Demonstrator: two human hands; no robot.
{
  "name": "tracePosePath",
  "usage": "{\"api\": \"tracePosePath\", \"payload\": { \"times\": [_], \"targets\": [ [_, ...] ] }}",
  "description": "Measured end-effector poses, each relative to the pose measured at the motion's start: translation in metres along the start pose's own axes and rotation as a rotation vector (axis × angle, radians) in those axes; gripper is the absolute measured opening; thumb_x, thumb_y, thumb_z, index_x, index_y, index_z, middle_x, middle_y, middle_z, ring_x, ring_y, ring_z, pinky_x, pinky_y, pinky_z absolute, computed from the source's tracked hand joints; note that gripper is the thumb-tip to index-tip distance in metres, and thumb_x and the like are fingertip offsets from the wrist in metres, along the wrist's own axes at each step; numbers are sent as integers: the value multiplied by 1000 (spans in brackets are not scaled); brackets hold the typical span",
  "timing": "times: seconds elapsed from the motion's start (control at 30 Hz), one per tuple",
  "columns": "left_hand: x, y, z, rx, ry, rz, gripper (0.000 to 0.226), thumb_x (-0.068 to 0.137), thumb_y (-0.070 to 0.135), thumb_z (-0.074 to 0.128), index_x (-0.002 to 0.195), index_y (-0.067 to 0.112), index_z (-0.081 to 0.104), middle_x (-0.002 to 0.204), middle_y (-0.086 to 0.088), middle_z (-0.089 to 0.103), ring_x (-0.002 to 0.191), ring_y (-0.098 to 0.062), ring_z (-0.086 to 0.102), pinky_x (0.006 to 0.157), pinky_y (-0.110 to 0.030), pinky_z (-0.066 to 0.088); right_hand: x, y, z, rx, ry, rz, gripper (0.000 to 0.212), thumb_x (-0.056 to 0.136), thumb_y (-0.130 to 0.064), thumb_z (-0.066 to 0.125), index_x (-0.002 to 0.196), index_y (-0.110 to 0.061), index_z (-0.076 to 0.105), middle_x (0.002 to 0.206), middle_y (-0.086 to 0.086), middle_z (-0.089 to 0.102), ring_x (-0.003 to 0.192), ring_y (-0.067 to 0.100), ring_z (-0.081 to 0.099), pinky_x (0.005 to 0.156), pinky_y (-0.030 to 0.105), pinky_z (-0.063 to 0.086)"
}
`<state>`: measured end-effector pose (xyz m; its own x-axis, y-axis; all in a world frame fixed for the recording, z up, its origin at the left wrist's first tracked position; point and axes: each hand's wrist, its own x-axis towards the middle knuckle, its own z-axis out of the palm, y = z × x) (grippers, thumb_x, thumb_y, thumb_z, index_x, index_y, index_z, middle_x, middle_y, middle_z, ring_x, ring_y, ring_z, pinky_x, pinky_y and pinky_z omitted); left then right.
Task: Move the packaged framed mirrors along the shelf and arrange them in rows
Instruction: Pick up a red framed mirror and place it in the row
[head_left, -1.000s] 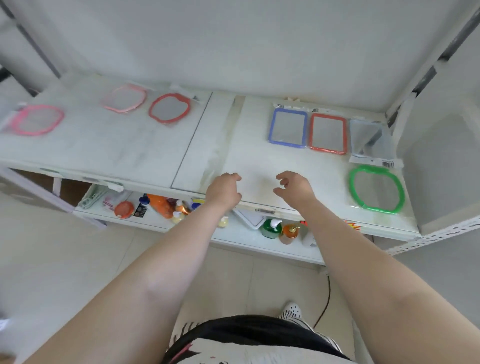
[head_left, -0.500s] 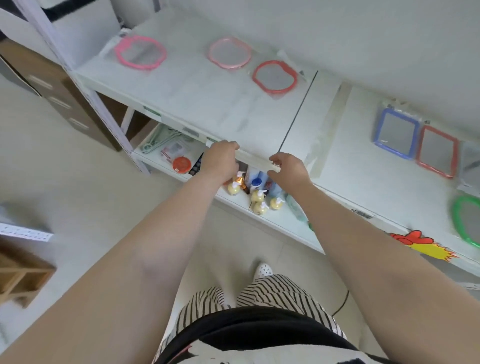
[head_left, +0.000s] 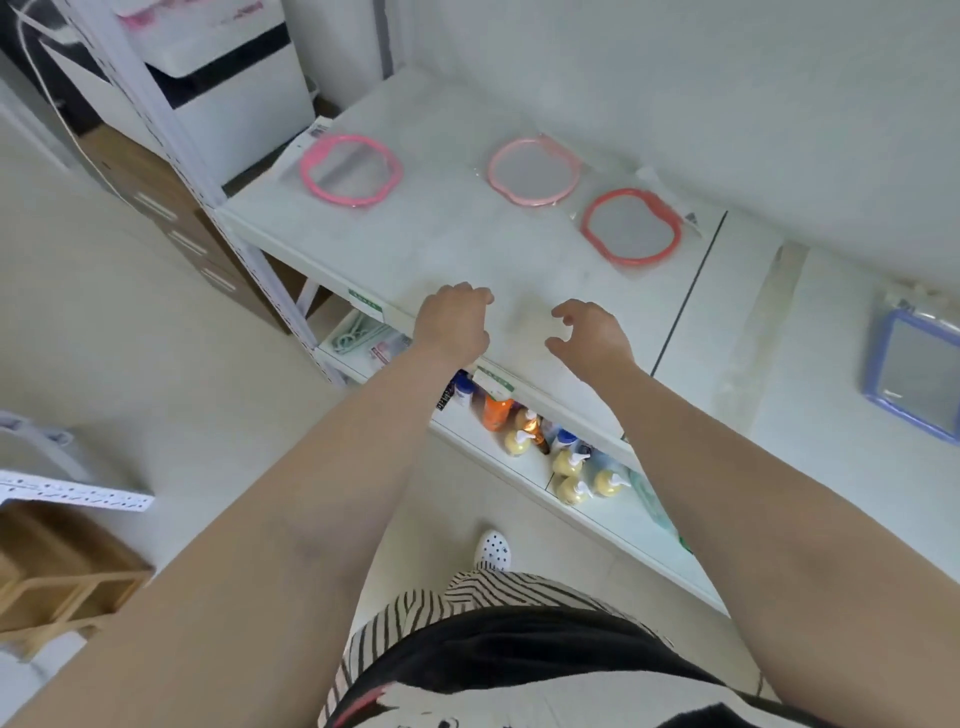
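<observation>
Three packaged mirrors lie flat on the left part of the white shelf (head_left: 447, 244): a bright pink round-framed mirror (head_left: 351, 169) at the far left, a pale pink one (head_left: 534, 170) at the back, and a red one (head_left: 630, 229) just right of it. A blue rectangular-framed mirror (head_left: 916, 379) lies at the right edge of view. My left hand (head_left: 453, 322) and my right hand (head_left: 589, 332) hover over the shelf's front edge, fingers curled and apart, holding nothing. Both are well short of the mirrors.
A lower shelf (head_left: 613, 514) holds pump bottles (head_left: 566, 462) and other small goods. A white upright post (head_left: 171, 130) bounds the shelf on the left, with a white and black appliance (head_left: 223, 67) behind it. A wooden crate (head_left: 57, 577) stands on the floor at the left.
The view has swung left along the shelf, so the green, red rectangular and silver mirrors have left the frame. Both hands moved left with it and lifted off the shelf's front edge, still holding nothing.
</observation>
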<state>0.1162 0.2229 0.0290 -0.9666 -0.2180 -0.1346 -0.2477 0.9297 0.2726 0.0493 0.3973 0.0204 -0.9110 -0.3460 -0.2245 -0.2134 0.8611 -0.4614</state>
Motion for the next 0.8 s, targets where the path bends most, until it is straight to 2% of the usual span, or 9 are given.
{"api": "tracePosePath", "payload": {
  "times": [0.13,0.3,0.47,0.6,0.8],
  "targets": [
    [29,-16,-7,-13,11,-9,53,84,10,55,136,19,49,127,-8,57,116,-30,53,91,-34,43,31,-15,-4,10,7,-3,43,86,-23,61,129,-21,53,123,3,56,111,22,55,86,39,53],
    [69,-18,-13,-19,-9,97,52,85,10,55,136,19,49,128,-7,56,118,-29,52,95,-36,41,53,-19,-3,11,28,68,42,85,-24,61,127,-22,55,123,3,56,115,21,54,87,39,52],
    [110,-28,-22,12,-72,208,53,86,9,54,137,20,48,131,-6,55,120,-29,51,97,-36,42,76,-33,1,80,95,196,41,84,-23,62,125,-22,56,122,3,57,108,22,57,82,37,53],
    [142,-46,-35,31,-110,351,53,86,8,54,137,19,48,131,-7,54,120,-29,50,95,-36,42,89,-51,8,150,179,336,40,84,-22,63,124,-22,57,122,3,57,104,23,59,82,40,54],
    [192,-79,-47,56,-187,485,54,85,8,54,137,19,48,133,-8,54,123,-30,50,99,-35,41,99,-84,26,237,285,503,41,84,-23,64,125,-21,57,123,3,57,109,22,57,83,35,52]
  ]
}}
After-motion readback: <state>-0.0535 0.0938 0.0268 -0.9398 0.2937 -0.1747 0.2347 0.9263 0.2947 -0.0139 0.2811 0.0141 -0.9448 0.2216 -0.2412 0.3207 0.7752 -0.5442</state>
